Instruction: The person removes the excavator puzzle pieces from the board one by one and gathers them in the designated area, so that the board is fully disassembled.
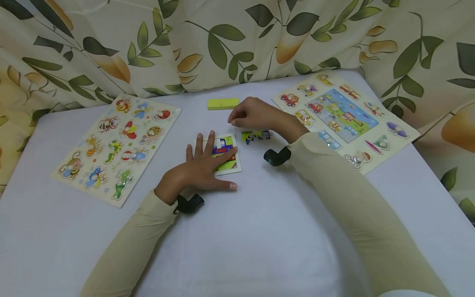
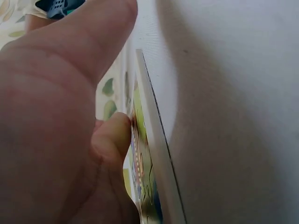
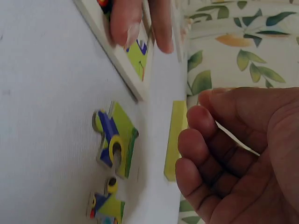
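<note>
My left hand point(image 1: 200, 169) rests with fingers spread over a small white-framed jigsaw point(image 1: 238, 166) showing a blue train. In the left wrist view, a fingertip touches its picture side, and the palm is above the table. The right hand point(image 1: 256, 113) hovers beyond the jigsaw, its fingers loosely bent. Nothing shows between thumb and fingers in the right wrist view. Just below that hand lie loose jigsaw pieces point(image 1: 254, 137) in green, blue and yellow. Two of them are distinct in the right wrist view, a larger piece point(image 3: 124, 144) and a smaller piece point(image 3: 107, 207).
A yellow rectangular block point(image 1: 222, 104) lies behind the jigsaw. On the left is an insect peg board point(image 1: 128, 142); on the right, a vehicle peg board point(image 1: 371, 159). A leaf-patterned curtain point(image 1: 222, 24) hangs along the back edge of the white-covered table point(image 1: 237, 247).
</note>
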`<state>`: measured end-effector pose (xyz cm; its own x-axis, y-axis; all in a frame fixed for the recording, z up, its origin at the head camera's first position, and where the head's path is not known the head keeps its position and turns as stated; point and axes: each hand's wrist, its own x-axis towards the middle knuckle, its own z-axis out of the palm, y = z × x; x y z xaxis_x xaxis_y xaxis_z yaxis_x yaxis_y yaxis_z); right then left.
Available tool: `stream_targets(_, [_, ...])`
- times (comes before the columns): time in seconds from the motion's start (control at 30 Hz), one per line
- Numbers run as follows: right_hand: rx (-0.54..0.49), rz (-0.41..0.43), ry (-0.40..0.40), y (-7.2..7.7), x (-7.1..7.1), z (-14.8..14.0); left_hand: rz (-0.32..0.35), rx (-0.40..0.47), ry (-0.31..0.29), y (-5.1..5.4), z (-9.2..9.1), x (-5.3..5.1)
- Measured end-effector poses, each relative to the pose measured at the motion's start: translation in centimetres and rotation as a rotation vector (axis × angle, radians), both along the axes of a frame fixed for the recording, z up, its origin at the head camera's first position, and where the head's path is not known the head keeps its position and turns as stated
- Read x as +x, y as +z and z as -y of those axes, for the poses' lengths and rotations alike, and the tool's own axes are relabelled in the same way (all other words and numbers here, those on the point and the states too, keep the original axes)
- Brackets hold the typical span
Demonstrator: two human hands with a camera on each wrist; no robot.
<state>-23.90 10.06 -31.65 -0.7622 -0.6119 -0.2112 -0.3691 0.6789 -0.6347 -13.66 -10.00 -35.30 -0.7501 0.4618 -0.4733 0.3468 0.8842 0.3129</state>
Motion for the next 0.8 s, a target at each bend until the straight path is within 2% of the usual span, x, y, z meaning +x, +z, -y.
stream_targets(0.2, [-0.004,0.031,0.042,-0.4,0.1,1.1,-0.009,-0.012,-0.006,-0.1,0.0,0.0])
stream_targets(0.6, [0.009,0.09,0.078,-1.2,0.7,2.1,-0.014,-0.001,0.007,-0.3,-0.1,0.3])
stream_targets(0.8, [0.029,0.106,0.085,-1.1,1.0,2.4,-0.005,-0.002,0.01,-0.2,-0.2,0.3])
